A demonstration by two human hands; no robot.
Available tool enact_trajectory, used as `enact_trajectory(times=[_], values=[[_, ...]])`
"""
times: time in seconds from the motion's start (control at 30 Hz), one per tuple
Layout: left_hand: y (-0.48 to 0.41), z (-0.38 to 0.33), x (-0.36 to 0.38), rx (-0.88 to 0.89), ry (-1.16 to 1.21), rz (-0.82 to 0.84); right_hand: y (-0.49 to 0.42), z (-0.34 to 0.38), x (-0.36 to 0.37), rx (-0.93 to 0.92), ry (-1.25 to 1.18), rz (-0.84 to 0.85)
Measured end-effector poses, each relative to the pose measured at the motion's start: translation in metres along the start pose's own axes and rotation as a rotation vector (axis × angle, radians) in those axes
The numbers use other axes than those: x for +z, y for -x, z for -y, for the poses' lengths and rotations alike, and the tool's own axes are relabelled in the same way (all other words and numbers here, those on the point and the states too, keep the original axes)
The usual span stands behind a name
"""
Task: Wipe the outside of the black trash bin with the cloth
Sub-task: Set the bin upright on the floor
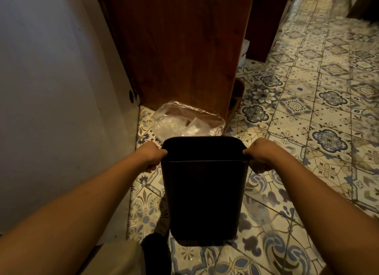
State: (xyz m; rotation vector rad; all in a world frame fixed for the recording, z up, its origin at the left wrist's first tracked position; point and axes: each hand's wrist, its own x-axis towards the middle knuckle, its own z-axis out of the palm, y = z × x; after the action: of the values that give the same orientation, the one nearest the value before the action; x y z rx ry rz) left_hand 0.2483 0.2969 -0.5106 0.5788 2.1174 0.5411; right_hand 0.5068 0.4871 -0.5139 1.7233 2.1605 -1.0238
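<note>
The black trash bin [205, 196] is upright in the middle of the view, above the patterned tile floor. My left hand [151, 155] grips its rim on the left side. My right hand [260, 155] grips the rim on the right side. The bin's inside is dark and I cannot tell what it holds. No cloth is in view.
A clear plastic bag [184, 120] with crumpled contents lies on the floor just behind the bin. A brown wooden cabinet [180, 49] stands behind it. A pale wall [51, 90] runs along the left. Patterned tile floor [307, 120] stretches to the right and back.
</note>
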Motion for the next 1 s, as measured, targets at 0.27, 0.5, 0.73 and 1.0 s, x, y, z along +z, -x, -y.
enact_trajectory(times=[0.27,0.5,0.73,1.0], values=[[0.002,0.007,0.000,-0.093,0.361,0.136,-0.003,-0.001,0.011,-0.016,-0.117,-0.112],[0.012,0.004,-0.004,-0.109,0.406,0.204,-0.003,-0.013,0.011,-0.064,-0.091,-0.129],[0.022,0.010,0.007,-0.011,0.452,0.167,0.006,-0.029,0.019,-0.121,-0.061,-0.198],[0.028,0.026,0.020,0.083,0.474,0.201,0.013,-0.047,0.044,-0.157,-0.134,-0.264]])
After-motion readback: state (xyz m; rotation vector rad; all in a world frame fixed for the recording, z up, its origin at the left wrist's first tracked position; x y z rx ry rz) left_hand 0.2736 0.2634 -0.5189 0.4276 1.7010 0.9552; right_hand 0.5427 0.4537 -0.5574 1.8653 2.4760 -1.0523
